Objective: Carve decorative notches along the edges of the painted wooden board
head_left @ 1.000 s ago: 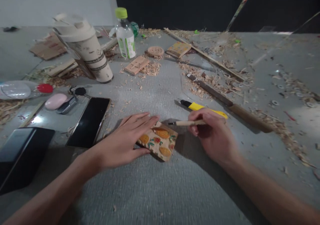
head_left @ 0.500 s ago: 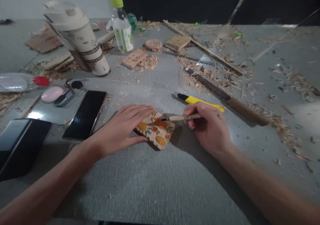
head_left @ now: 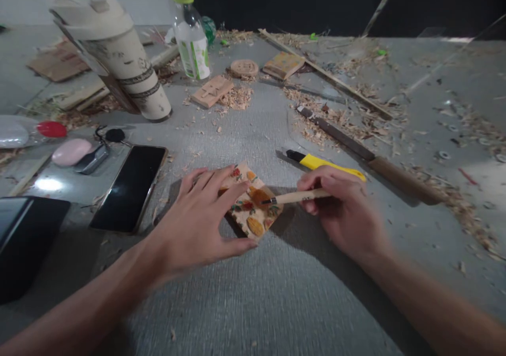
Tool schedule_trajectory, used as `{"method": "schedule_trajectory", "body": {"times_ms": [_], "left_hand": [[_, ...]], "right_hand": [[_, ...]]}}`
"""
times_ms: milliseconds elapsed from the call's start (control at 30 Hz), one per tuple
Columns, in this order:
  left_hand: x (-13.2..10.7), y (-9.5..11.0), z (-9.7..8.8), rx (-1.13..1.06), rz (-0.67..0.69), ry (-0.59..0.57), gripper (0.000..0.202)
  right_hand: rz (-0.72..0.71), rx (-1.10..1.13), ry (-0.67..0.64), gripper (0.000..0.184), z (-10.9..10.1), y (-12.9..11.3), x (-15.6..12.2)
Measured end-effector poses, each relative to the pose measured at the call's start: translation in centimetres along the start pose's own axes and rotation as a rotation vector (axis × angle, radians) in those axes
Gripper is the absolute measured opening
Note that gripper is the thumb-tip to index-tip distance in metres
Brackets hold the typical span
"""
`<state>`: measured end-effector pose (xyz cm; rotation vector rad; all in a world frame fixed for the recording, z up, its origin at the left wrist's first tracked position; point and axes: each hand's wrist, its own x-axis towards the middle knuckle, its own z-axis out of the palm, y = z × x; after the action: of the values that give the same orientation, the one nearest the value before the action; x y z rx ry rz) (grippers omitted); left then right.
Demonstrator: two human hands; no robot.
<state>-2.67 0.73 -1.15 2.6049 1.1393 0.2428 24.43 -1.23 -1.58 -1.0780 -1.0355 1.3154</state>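
Observation:
A small carved wooden block (head_left: 256, 225), painted with orange, red and green motifs, lies at an angle on the grey tabletop. My left hand (head_left: 201, 213) grips it from the left, fingers spread across its top and thumb along the near edge. Part of the block is hidden under those fingers. Pinched in my right hand (head_left: 343, 208) is a slim wood-handled carving tool (head_left: 302, 196) with a dark metal tip. That tip is at the block's upper face, over an orange patch. Just beyond my right hand lies a yellow utility knife (head_left: 316, 162).
A saw-like tool with a wooden handle (head_left: 405, 181) lies at right among shavings. To the left are a phone (head_left: 129, 187), a pink oval case (head_left: 71, 152) and a tumbler (head_left: 136, 66). Farther back are a bottle (head_left: 192, 50) and carved wooden pieces (head_left: 213, 90).
My left hand has spread its fingers and shifted toward me, uncovering more of the block's far side. The tool's tip has moved slightly right and nearer. The camera view has shifted a little.

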Motion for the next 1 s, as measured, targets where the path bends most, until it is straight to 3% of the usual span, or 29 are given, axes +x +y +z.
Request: {"method": "schedule_trajectory", "body": {"times_ms": [167,267,367,467,567,767,1000], "left_hand": [[-0.4,-1.1,-0.5,-0.018,0.037,-0.052,0.098],[-0.4,-1.1,-0.6,-0.041,0.04,-0.073,0.098],[-0.3,-1.1,-0.8,-0.064,0.023,-0.081,0.104],[-0.5,-1.2,-0.9,-0.046,0.007,-0.058,0.101],[-0.7,-1.4,-0.8,-0.027,0.021,-0.033,0.098],[-0.5,-1.6,-1.0,-0.065,0.021,-0.069,0.097],[-0.6,-1.3,-1.4,-0.039,-0.063,-0.067,0.127]], "right_hand": [[-0.026,-0.146,-0.084,0.01,-0.4,-0.2,0.0],[-0.16,-0.45,-0.182,0.022,-0.6,-1.0,0.0],[-0.306,-0.745,-0.29,0.019,-0.4,-2.1,-0.1],[-0.41,-0.891,-0.37,0.015,-0.1,-2.6,-0.3],[-0.463,-0.952,-0.409,0.017,0.1,-2.4,-0.6],[-0.375,-0.953,-0.401,0.013,0.0,-2.1,-0.9],[-0.419,-1.072,-0.415,0.018,-0.1,-2.2,-0.7]]}}
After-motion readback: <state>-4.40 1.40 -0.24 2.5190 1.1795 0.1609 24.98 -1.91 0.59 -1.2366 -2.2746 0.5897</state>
